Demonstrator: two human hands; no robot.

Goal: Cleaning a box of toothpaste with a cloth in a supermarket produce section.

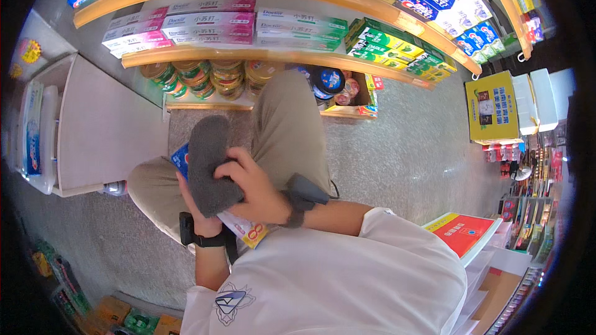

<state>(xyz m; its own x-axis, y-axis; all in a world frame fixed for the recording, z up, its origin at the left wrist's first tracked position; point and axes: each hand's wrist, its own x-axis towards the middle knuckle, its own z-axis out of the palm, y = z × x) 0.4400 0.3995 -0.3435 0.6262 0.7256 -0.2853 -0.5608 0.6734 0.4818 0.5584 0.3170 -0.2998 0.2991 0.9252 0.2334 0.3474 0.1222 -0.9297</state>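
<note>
My right hand (253, 188) grips a dark grey cloth or sponge pad (209, 167), its fingers curled over the pad's right edge. The pad lies across a blue and white Crest toothpaste box (180, 160). My left hand (200, 216) holds this box from below and the left side, most of its fingers hidden under the pad. The box's lower end, with a yellow patch, shows beneath my right hand. Both wrists wear dark straps with small devices. The hands are above my bent legs, in front of the shelves.
Ahead, a shelf edge (279, 58) carries toothpaste boxes (209, 25); round jars (228, 79) stand on the lowest shelf. A white cabinet panel (107, 125) is at the left. A yellow carton (493, 107) stands to the right, and a red and yellow box (461, 232) is near my right elbow.
</note>
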